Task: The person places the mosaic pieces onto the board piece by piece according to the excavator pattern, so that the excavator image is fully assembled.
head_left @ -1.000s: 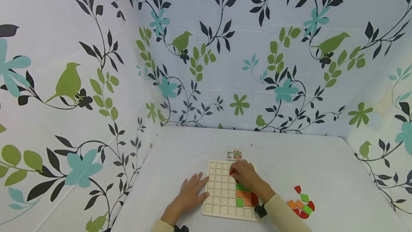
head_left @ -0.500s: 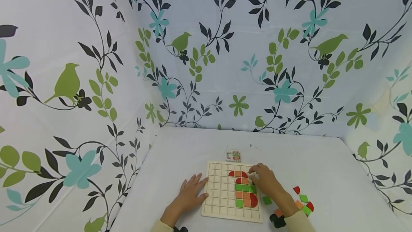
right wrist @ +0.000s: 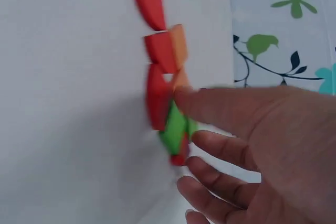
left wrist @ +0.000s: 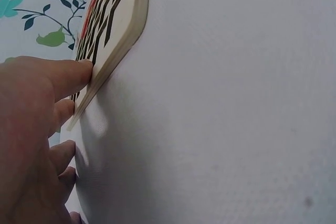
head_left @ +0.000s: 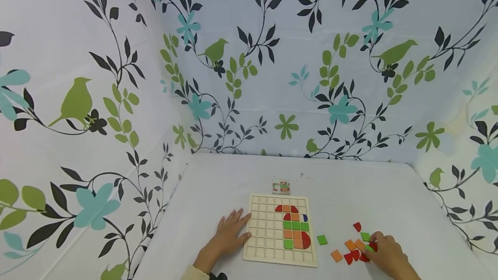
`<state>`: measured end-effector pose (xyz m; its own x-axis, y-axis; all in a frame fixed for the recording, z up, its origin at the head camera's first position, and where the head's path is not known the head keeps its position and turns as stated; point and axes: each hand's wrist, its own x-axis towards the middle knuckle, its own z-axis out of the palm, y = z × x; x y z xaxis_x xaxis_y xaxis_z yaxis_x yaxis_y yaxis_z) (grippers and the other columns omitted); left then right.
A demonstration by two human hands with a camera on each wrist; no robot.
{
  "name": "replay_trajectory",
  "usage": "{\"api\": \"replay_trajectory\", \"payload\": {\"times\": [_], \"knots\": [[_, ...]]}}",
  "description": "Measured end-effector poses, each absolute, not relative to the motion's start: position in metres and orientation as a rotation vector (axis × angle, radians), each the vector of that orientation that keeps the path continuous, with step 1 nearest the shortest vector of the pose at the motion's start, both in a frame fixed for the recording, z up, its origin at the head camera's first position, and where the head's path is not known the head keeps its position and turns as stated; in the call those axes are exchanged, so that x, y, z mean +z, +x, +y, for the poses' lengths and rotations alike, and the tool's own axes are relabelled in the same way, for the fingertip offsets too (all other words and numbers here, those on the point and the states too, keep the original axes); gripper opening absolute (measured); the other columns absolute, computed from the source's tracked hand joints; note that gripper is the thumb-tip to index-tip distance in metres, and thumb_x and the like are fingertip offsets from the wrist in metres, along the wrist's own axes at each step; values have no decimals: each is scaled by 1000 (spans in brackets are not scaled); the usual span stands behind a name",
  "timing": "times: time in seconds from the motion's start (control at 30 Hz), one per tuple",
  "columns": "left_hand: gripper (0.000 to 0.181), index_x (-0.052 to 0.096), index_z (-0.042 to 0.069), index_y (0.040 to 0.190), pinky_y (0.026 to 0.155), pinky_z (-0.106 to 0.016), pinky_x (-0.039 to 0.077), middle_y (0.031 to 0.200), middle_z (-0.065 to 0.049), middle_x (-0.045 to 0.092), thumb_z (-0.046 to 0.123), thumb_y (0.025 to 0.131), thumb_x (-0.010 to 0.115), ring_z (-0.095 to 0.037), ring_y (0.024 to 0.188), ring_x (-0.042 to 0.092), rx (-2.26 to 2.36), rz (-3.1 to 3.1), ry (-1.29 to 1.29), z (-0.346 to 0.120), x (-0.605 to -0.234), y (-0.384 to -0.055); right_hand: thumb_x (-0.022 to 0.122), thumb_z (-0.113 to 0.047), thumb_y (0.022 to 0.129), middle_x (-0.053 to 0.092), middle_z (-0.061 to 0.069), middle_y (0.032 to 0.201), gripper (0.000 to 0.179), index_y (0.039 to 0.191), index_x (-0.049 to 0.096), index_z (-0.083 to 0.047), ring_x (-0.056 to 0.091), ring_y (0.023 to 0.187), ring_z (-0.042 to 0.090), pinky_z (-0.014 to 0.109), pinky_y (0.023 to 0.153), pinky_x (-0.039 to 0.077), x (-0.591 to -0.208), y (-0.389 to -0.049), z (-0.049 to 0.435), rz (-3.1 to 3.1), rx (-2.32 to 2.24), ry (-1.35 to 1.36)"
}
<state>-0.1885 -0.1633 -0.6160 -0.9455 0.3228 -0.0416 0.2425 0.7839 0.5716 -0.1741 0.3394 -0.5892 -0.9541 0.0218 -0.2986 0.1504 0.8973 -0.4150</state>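
Observation:
A pale wooden grid board (head_left: 264, 237) lies on the table, its right side partly filled with red, orange and green pieces, plus a small dark blue piece (head_left: 305, 217). My left hand (head_left: 230, 237) rests flat beside it, thumb and fingertips at its left edge; in the left wrist view the index fingertip or thumb touches the rim. On the right, my right hand (head_left: 389, 254) reaches over a loose cluster of tiles. The right wrist view has its thumb against a green tile (right wrist: 176, 124), fingers loosely bent and spread, a red quarter-round piece (right wrist: 156, 98) alongside.
A small clear patterned card or block (head_left: 281, 186) stands behind the board. A lone green tile (head_left: 322, 240) lies right of the board, and an orange tile (head_left: 336, 256) nearer the cluster. Patterned cloth walls (head_left: 288, 77) enclose the white table (head_left: 218, 185).
My right hand has left the board's upper right and moved right to the loose tiles, uncovering the red, orange and blue pieces there. My left hand stays at the board's edge.

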Motion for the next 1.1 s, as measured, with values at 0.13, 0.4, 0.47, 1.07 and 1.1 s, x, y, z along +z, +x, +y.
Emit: {"api": "replay_trajectory", "payload": {"times": [0.13,0.4,0.47,1.07,1.1], "knots": [[65,47,21,160,120,-81,9,168,-24,35,48,103,62,-53,155,25,911,2841,465,-165,-621,-189,79,-19,94,57,18,100,31,109,63,2,57,91,31,54,79,56,-603,-173,341,2794,-680,108],[63,47,22,160,120,-80,11,169,-22,35,46,104,62,-51,156,26,910,2863,466,-165,-626,-190,74,-6,97,58,24,106,31,120,63,10,60,96,32,57,92,57,-606,-186,317,2896,-718,66],[64,47,22,160,120,-80,11,168,-22,35,47,103,62,-51,156,27,905,2862,467,-165,-623,-188,74,-7,97,58,25,108,33,123,63,11,61,98,34,59,95,57,-605,-190,310,2892,-727,57],[63,49,19,159,122,-77,13,169,-20,36,41,102,66,-47,157,28,836,2827,414,-163,-611,-186,71,-9,99,59,24,109,26,122,63,2,59,103,42,54,74,49,-616,-217,269,3042,-733,57],[63,49,18,159,122,-77,13,169,-20,35,41,102,66,-47,157,27,835,2826,413,-163,-611,-186,71,-8,98,59,23,108,26,121,63,2,60,102,41,53,73,49,-616,-219,266,3059,-735,45]]}}
